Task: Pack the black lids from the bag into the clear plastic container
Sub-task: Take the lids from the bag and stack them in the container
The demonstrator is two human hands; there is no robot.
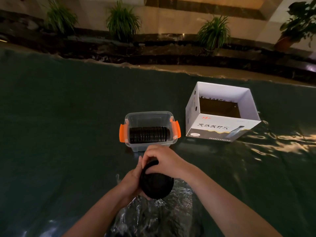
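The person's left hand [131, 183] and right hand [160, 161] both curl their fingers tight around a stack of black lids [156, 183], at 6 o'clock from the clear plastic container [148, 117]. The lids look light, stiff and slippery, so squeezing the stack's edges seems safest. The bag [153, 216] lies beneath.

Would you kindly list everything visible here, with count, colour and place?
Clear plastic container: one, orange latches, centre of sheet.
Row of black lids: one row on edge, inside container.
Stack of black lids: one, held above bag.
Bag: one, clear, crinkled, near edge.
White carton: one, open, right of container.
Sheet: one, dark green, underneath everything.
Plants: four, green, background.
Left hand: grips stack.
Right hand: grips stack top.
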